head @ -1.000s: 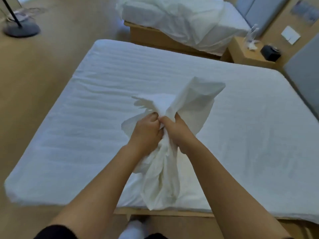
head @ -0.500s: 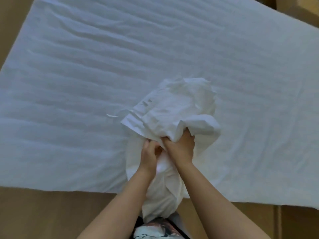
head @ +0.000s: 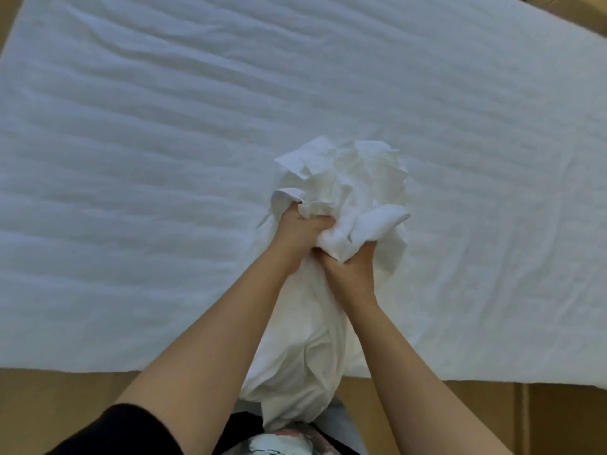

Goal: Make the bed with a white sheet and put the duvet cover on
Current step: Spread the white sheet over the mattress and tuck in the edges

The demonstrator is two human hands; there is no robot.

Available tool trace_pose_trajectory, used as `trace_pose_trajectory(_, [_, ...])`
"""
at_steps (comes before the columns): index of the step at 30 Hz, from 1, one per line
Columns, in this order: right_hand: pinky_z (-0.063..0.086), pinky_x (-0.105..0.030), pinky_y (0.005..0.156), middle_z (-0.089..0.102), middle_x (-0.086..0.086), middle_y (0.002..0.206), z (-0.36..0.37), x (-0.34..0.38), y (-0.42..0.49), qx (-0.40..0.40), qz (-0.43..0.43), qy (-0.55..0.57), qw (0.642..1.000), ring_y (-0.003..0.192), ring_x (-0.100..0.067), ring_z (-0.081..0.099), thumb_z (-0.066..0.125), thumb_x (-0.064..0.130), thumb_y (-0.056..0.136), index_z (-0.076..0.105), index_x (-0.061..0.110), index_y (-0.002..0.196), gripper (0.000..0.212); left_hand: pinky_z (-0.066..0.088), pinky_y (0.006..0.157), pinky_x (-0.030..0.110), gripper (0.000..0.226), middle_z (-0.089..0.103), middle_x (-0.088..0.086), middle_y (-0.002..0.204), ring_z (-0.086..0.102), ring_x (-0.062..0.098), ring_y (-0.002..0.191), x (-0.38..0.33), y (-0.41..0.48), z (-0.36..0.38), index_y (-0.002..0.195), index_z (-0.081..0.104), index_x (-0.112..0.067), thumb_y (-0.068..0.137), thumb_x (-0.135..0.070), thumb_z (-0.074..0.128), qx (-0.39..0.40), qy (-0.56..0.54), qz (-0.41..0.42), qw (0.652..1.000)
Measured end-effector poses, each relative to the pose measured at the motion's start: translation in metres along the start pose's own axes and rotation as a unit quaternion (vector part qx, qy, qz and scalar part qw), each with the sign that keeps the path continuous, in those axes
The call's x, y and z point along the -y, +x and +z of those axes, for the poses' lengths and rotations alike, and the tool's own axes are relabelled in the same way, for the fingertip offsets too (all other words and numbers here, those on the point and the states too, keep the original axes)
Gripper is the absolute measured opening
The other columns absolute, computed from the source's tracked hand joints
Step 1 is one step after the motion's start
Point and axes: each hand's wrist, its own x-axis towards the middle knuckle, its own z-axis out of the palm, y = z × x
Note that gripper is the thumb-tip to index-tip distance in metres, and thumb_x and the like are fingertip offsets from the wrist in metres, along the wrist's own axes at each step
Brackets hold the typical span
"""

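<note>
The left hand has its fingers curled tight into a bunch of the sheet. The right hand, touching it on the near side, clamps another fold. The 2 fists are probably gathering cloth to find an edge for spreading. The wad sits over the near edge of the mattress, its tail hanging toward the person.

White sheet, white ribbed mattress, black sleeve
</note>
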Motion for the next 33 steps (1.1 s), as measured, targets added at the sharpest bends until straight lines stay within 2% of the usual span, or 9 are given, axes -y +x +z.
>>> trace_pose_trajectory(5, [0.054,-0.035,0.078,0.063,0.018,0.085,0.002,0.03,0.0,0.002,-0.069,0.001,0.998,0.084,-0.002,0.062,0.055,0.023,0.091,0.053,0.026,0.11,0.02,0.054,0.083,0.028,0.019,0.069,0.006,0.1,0.067,0.02,0.097,-0.044,-0.03,-0.009,0.107,0.063,-0.005,0.088,-0.003,0.058,0.038,-0.102,0.088,0.99])
trace_pose_trajectory(10, [0.052,-0.029,0.072,0.06,0.019,0.081,0.037,0.123,0.0,0.029,-0.188,0.06,0.98,0.08,-0.005,0.061,0.052,0.021,0.088,0.055,0.015,0.115,0.027,0.054,0.085,0.027,0.026,0.066,0.017,0.111,0.066,0.023,0.102,-0.13,-0.057,-0.072,0.114,0.061,0.001,0.089,0.002,0.053,0.029,-0.067,0.231,0.97])
trace_pose_trajectory(13, [0.052,-0.036,0.08,0.064,0.008,0.095,0.077,0.181,0.002,0.099,-0.212,0.094,0.968,0.089,-0.012,0.062,0.054,0.015,0.091,0.05,0.015,0.128,0.037,0.054,0.078,0.024,0.022,0.07,0.008,0.102,0.068,0.017,0.096,-0.179,-0.063,-0.13,0.105,0.065,-0.007,0.089,0.0,0.052,-0.002,-0.011,0.277,0.961])
trace_pose_trajectory(15, [0.047,-0.036,0.095,0.057,0.004,0.125,0.112,0.211,0.002,0.209,-0.221,0.121,0.945,0.113,-0.012,0.055,0.055,0.013,0.09,0.037,0.021,0.14,0.054,0.053,0.075,0.027,0.02,0.07,0.003,0.094,0.068,0.014,0.088,-0.2,-0.057,-0.181,0.104,0.066,-0.01,0.09,-0.005,0.053,-0.043,-0.001,0.28,0.959])
trace_pose_trajectory(18, [0.031,-0.037,0.112,0.02,0.008,0.156,0.178,0.222,-0.007,0.39,-0.23,0.073,0.889,0.14,-0.011,0.026,0.058,0.025,0.089,0.006,0.033,0.15,0.08,0.05,0.088,0.035,0.052,0.061,0.007,0.121,0.062,0.02,0.103,-0.196,-0.035,-0.269,0.133,0.045,-0.006,0.088,-0.026,0.061,-0.155,-0.014,0.215,0.964])
trace_pose_trajectory(21, [0.026,-0.036,0.114,0.017,0.01,0.157,0.229,0.193,-0.018,0.42,-0.196,0.006,0.886,0.142,-0.011,0.022,0.057,0.033,0.089,0.007,0.031,0.15,0.08,0.031,0.102,0.03,0.078,0.034,0.008,0.149,0.039,0.022,0.132,-0.133,-0.025,-0.333,0.148,0.021,-0.015,0.087,-0.043,0.06,-0.275,0.102,0.099,0.951])
trace_pose_trajectory(24, [0.022,-0.03,0.113,0.024,0.003,0.154,0.247,0.136,-0.019,0.391,-0.175,-0.107,0.897,0.14,-0.012,0.024,0.056,0.032,0.091,0.014,0.023,0.15,0.073,0.031,0.102,0.031,0.085,0.029,0.008,0.152,0.034,0.023,0.136,-0.044,-0.023,-0.355,0.148,0.022,-0.018,0.082,-0.053,0.063,-0.288,0.177,0.015,0.941])
trace_pose_trajectory(28, [0.02,-0.031,0.112,0.02,0.001,0.155,0.249,0.073,-0.024,0.453,-0.177,-0.269,0.832,0.141,-0.016,0.018,0.056,0.038,0.09,0.011,0.022,0.151,0.077,0.036,0.106,0.046,0.099,0.033,0.009,0.147,0.037,0.028,0.132,0.048,-0.032,-0.348,0.145,0.023,-0.015,0.07,-0.06,0.071,-0.316,0.207,-0.096,0.921])
trace_pose_trajectory(33, [0.017,-0.036,0.114,0.012,0.003,0.157,0.261,0.044,-0.036,0.478,-0.215,-0.361,0.771,0.143,-0.02,0.008,0.061,0.046,0.084,0.006,0.024,0.151,0.089,0.046,0.092,0.04,0.094,0.048,0.007,0.127,0.05,0.028,0.114,0.104,-0.045,-0.324,0.128,0.039,-0.01,0.061,-0.067,0.072,-0.361,0.095,-0.181,0.91])
